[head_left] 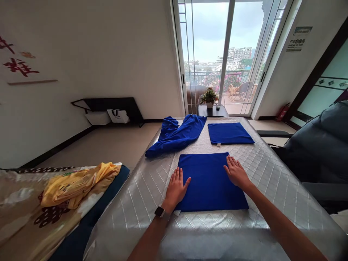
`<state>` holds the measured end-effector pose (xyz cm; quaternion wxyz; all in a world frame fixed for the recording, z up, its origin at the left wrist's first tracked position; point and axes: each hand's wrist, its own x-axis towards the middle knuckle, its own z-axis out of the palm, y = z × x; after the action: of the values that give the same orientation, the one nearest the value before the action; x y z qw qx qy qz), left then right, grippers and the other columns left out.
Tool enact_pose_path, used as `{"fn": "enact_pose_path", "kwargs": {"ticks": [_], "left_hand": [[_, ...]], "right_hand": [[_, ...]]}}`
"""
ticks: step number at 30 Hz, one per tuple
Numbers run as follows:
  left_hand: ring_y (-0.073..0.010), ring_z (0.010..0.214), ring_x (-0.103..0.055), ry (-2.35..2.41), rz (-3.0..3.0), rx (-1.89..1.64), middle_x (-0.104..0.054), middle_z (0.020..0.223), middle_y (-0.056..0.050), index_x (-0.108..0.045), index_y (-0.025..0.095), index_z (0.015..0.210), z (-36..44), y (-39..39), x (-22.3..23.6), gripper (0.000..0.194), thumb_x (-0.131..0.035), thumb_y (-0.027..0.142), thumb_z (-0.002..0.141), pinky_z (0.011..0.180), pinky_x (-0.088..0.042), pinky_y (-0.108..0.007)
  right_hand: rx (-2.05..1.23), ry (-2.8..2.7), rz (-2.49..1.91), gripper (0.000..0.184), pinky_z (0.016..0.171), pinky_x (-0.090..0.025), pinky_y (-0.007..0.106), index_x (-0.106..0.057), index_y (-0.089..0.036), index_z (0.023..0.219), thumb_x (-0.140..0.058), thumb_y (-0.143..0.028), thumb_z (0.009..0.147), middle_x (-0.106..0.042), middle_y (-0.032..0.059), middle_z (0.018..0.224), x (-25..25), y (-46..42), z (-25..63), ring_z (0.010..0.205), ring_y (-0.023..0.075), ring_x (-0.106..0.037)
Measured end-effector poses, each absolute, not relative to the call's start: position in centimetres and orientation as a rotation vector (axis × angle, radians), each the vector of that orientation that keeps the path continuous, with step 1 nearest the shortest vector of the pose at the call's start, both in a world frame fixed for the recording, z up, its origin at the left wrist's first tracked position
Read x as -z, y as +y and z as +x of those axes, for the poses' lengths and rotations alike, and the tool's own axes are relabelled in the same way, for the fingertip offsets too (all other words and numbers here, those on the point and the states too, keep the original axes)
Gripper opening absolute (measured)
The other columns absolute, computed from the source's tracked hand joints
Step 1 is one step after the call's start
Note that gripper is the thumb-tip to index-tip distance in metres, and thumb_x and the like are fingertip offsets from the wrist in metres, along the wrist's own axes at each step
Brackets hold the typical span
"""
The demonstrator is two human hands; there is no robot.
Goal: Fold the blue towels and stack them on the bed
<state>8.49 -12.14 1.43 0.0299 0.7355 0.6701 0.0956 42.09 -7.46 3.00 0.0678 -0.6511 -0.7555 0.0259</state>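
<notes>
A flat blue rectangle of cloth (209, 185), perhaps a pillowcase or cushion cover, lies smooth in front of me with a white tag at its lower left corner. My left hand (176, 186) rests flat on its left edge, fingers stretched and thumb out over the fabric. On the opposite edge, near the upper right corner, my right hand (236, 171) also lies with fingers extended. Neither hand grips anything. Farther off is a second flat blue cloth (230, 133) with a white tag. To its left, a crumpled blue cloth (181, 136) lies in loose folds.
Everything blue lies on a plastic-wrapped quilted mattress (136, 206). At the left, a bed (16, 217) carries a yellow garment (78, 185). A dark leather chair (320, 145) stands at the right. A potted plant (210, 98) sits on a small table before the glass door.
</notes>
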Motion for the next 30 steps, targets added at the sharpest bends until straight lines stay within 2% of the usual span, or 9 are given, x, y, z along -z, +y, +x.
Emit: {"fn": "enact_pose_path", "kwargs": {"ticks": [8, 14, 17, 20, 25, 30], "left_hand": [[-0.0277, 0.155, -0.024, 2.108, 2.288, -0.251, -0.024, 0.167, -0.021, -0.028, -0.001, 0.158, 8.4, -12.2, -1.4, 0.092, -0.013, 0.069, 0.1, 0.127, -0.024, -0.044], [-0.0338, 0.152, -0.031, 2.273, 2.224, -0.124, -0.033, 0.162, -0.027, -0.035, -0.006, 0.154, 9.0, -10.7, -2.1, 0.1, -0.015, 0.074, 0.097, 0.126, -0.025, -0.047], [-0.0342, 0.152, -0.032, 2.223, 2.322, -0.236, -0.037, 0.161, -0.023, -0.038, 0.0, 0.155, 11.6, -8.8, -3.1, 0.092, -0.013, 0.069, 0.099, 0.125, -0.028, -0.05], [-0.0307, 0.152, -0.033, 1.917, 2.521, -0.358, -0.039, 0.162, -0.017, -0.036, 0.008, 0.158, 16.6, -6.7, -3.9, 0.08, -0.015, 0.063, 0.102, 0.124, -0.03, -0.049], [-0.0235, 0.155, -0.026, 1.568, 2.654, -0.376, -0.035, 0.166, -0.01, -0.035, 0.017, 0.159, 24.5, -3.9, -3.4, 0.067, -0.021, 0.054, 0.106, 0.127, -0.025, -0.043], [-0.0234, 0.156, -0.026, 1.698, 2.556, -0.32, -0.034, 0.166, -0.008, -0.036, 0.021, 0.159, 23.1, -2.4, -2.3, 0.07, -0.016, 0.06, 0.104, 0.127, -0.023, -0.044]], "right_hand": [[-0.165, -2.201, -2.086, 0.065, 0.126, -0.012, 0.039, -0.024, -0.005, 0.162, -0.019, -0.04, 0.107, -0.019, 0.0112, 0.169, -1.7, -2.6, 40.6, 0.157, 0.0206, -0.015], [-0.101, -2.178, -2.044, 0.067, 0.126, -0.012, 0.04, -0.025, -0.005, 0.162, -0.019, -0.042, 0.106, -0.02, 0.0117, 0.169, -0.2, -2.4, 40.8, 0.157, 0.0216, -0.015], [-0.107, -2.175, -2.043, 0.068, 0.126, -0.012, 0.041, -0.026, -0.005, 0.162, -0.02, -0.043, 0.106, -0.02, 0.0116, 0.169, -0.2, -2.3, 40.7, 0.157, 0.0228, -0.014], [-0.096, -2.178, -2.045, 0.068, 0.126, -0.012, 0.041, -0.025, -0.005, 0.162, -0.019, -0.043, 0.106, -0.02, 0.0118, 0.169, -0.2, -2.2, 40.7, 0.157, 0.0227, -0.014], [-0.095, -2.206, -2.024, 0.067, 0.126, -0.013, 0.041, -0.026, -0.005, 0.162, -0.019, -0.041, 0.105, -0.021, 0.0123, 0.169, 0.0, -2.3, 41.0, 0.157, 0.0227, -0.016], [-0.127, -2.179, -2.029, 0.069, 0.126, -0.012, 0.041, -0.026, -0.005, 0.161, -0.02, -0.044, 0.105, -0.021, 0.012, 0.169, 0.0, -2.1, 41.0, 0.157, 0.0231, -0.015]]}}
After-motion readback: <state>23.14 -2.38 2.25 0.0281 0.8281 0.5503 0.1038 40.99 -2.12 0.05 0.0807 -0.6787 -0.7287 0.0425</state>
